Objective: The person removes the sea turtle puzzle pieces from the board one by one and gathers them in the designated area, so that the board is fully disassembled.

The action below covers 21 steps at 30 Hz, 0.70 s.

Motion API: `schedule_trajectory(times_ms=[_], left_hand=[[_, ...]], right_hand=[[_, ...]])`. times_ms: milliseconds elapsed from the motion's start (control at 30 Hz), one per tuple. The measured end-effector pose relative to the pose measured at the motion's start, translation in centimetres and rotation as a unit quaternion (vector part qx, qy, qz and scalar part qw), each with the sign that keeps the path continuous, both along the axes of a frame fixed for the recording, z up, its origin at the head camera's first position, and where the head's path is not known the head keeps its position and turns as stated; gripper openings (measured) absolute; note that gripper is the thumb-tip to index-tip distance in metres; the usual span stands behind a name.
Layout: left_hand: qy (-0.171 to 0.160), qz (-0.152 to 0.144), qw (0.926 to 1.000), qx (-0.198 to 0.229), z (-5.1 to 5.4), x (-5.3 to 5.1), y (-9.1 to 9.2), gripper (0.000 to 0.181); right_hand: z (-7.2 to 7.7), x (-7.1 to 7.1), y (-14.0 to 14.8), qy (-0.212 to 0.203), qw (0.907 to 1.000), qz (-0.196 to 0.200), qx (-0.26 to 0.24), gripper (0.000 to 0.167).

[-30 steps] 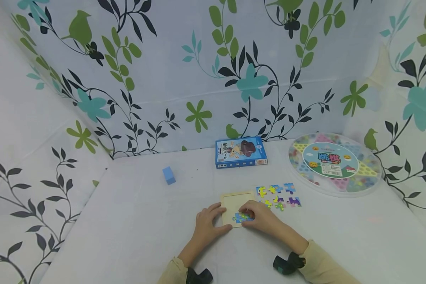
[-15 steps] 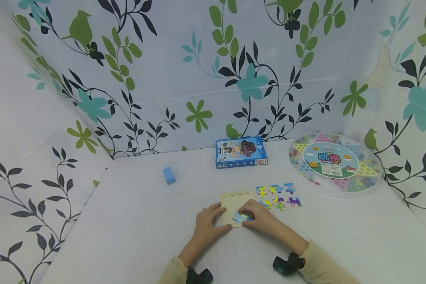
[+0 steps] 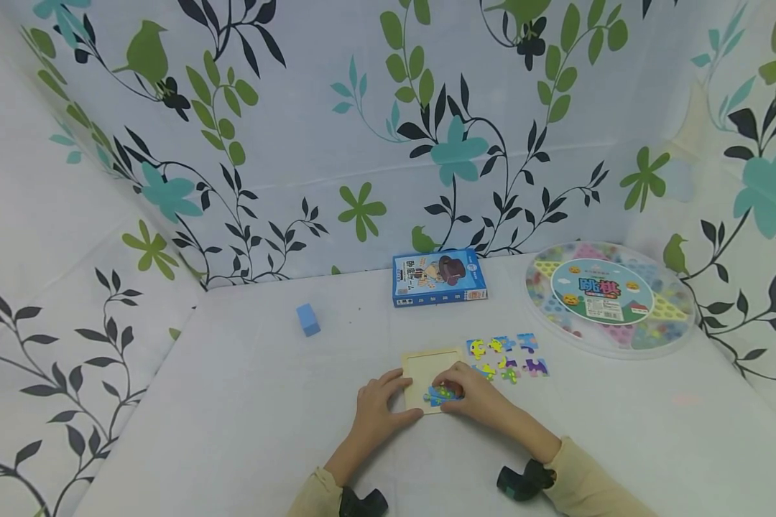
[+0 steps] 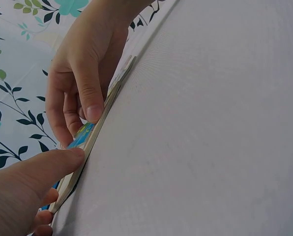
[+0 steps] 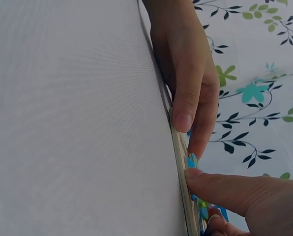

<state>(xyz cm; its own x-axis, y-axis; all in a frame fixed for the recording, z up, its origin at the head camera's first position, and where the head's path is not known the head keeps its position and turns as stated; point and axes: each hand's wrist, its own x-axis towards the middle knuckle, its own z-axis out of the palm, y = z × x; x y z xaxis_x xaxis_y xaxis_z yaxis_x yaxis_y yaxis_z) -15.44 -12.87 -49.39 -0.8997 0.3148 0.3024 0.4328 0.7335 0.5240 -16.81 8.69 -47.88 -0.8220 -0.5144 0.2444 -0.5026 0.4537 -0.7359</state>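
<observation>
A small wooden puzzle tray [image 3: 420,370] lies flat on the white table. My left hand [image 3: 375,409] holds its left side, thumb at the near edge and fingers at the left edge. Over the tray's lower right, my right hand [image 3: 475,395] pinches a blue-and-green jigsaw piece [image 3: 449,392], partly hidden by its fingers. Against it sits blue puzzle work [image 3: 430,398] in the tray's lower part. In the right wrist view the right thumb [image 5: 195,178] presses near the tray's rim [image 5: 178,152]. Several loose jigsaw pieces [image 3: 535,367] lie to the right of the tray.
A blue game box [image 3: 438,278] lies behind the tray, near the patterned cloth backdrop. At the back right is a round, clear-lidded board game [image 3: 611,298]. A small blue block [image 3: 307,319] sits to the back left.
The right fingers shift slightly, and the blue-and-green piece beneath them moves and turns a little. My left hand and the tray stay in place.
</observation>
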Motion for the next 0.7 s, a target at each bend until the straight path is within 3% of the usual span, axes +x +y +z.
schedule_trajectory(times_ms=[700], left_hand=[[-0.005, 0.003, 1.0, -0.004, 0.11, -0.05, 0.12, 0.051]], right_hand=[[-0.14, -0.42, 0.25, 0.01, 0.9999, 0.0, 0.007, 0.023]])
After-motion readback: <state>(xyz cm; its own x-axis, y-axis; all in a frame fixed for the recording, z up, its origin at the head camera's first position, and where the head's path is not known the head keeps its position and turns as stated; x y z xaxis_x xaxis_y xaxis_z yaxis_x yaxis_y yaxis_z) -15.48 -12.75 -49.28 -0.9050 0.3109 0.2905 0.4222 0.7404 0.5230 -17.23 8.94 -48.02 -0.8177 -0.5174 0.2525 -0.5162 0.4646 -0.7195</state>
